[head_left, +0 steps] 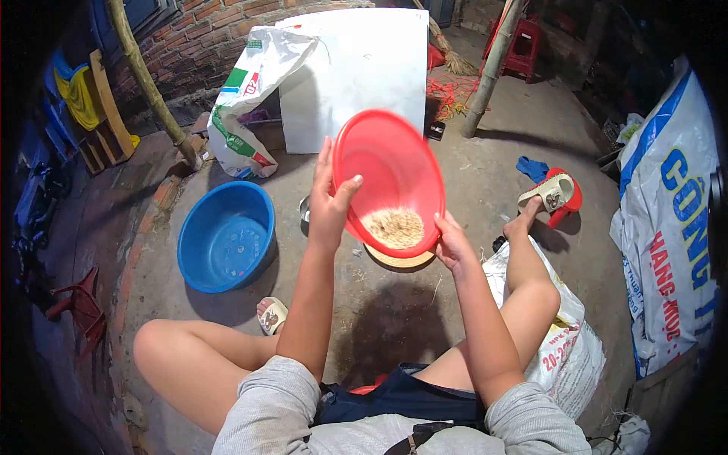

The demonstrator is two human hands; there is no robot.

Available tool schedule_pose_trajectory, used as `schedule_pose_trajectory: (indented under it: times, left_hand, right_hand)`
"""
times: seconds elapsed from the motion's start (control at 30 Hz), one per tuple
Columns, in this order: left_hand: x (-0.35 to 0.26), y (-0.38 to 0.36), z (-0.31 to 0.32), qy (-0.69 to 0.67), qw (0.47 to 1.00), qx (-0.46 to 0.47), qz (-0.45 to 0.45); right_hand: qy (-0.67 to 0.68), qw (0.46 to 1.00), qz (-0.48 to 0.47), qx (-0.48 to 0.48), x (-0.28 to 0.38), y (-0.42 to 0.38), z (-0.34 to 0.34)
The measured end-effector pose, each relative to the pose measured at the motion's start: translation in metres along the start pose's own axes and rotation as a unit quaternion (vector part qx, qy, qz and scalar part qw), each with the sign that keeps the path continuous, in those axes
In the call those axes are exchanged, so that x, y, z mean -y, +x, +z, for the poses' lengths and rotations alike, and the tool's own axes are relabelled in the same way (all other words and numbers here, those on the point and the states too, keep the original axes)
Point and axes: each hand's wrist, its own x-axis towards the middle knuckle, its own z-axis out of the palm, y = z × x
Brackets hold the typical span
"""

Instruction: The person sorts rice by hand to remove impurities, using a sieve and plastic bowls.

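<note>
Raised in front of me is a red plastic basin [371,163], tilted so its inside faces me. A small heap of pale grain [396,227] lies at its lower edge. My left hand [331,193] grips the rim on the left, thumb inside the wall. On the lower right, my right hand [453,241] holds the rim with its fingers closed round it. Below the basin a round tan tray or basket [400,262] shows only partly; the basin covers the rest. A blue plastic tub [227,236] stands on the floor to the left of my left forearm.
A white board [356,76] leans at the back beside a printed white sack [246,106]. Another sack [565,349] lies by my right leg. Large sacks [671,227] stand far right. A red stool [565,201] is under my right foot. A bamboo pole [493,68] rises behind.
</note>
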Motion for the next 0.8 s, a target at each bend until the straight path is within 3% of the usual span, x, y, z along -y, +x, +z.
schedule_pose_trajectory:
  times: [0.03, 0.13, 0.17, 0.23, 0.27, 0.33, 0.37, 0.4, 0.47, 0.5, 0.57, 0.77, 0.8]
  left_hand:
    - [0.004, 0.002, -0.005, 0.001, 1.000, 0.000, -0.001]
    - [0.033, 0.000, -0.025, -0.145, 0.951, -0.025, -0.271]
    - [0.050, -0.004, -0.030, -0.145, 0.951, -0.026, -0.271]
    - [0.091, -0.011, -0.036, -0.205, 0.836, -0.135, -0.491]
    - [0.108, -0.017, -0.037, -0.206, 0.836, -0.135, -0.491]
    - [0.144, -0.037, -0.039, -0.330, 0.742, -0.112, -0.572]
    - [0.169, -0.048, -0.034, -0.364, 0.737, -0.125, -0.555]
    - [0.163, -0.055, -0.023, -0.388, 0.733, -0.120, -0.545]
    - [0.159, -0.066, -0.004, -0.414, 0.727, -0.119, -0.535]
    - [0.160, -0.069, 0.002, -0.449, 0.717, -0.115, -0.521]
    - [0.162, -0.073, 0.011, -0.485, 0.705, -0.112, -0.506]
    - [0.102, -0.056, 0.019, -0.493, 0.774, -0.148, -0.368]
    - [0.088, -0.050, 0.017, -0.449, 0.828, -0.143, -0.305]
  right_hand:
    - [-0.014, 0.998, 0.067, 0.007, 0.000, 0.000, -0.002]
    - [-0.059, 0.991, 0.116, -0.010, 0.006, -0.004, -0.007]
    - [-0.111, 0.985, 0.130, -0.014, 0.011, -0.006, -0.007]
    - [-0.107, 0.987, 0.123, -0.016, 0.015, -0.007, -0.010]
    - [-0.102, 0.988, 0.116, -0.019, 0.016, -0.007, -0.011]
    - [-0.141, 0.987, 0.071, -0.036, 0.023, -0.012, -0.005]
    - [-0.180, 0.982, 0.026, -0.054, 0.027, -0.015, -0.002]
    - [-0.181, 0.982, 0.028, -0.055, 0.030, -0.016, -0.001]
    - [-0.219, 0.969, -0.086, -0.078, 0.037, -0.017, 0.000]
    - [-0.221, 0.969, -0.084, -0.077, 0.041, -0.018, 0.000]
    - [-0.276, 0.943, -0.181, -0.052, 0.050, -0.022, 0.000]
    - [-0.254, 0.934, -0.249, -0.017, 0.063, -0.027, 0.007]
    - [-0.218, 0.942, -0.256, -0.014, 0.062, -0.026, 0.008]
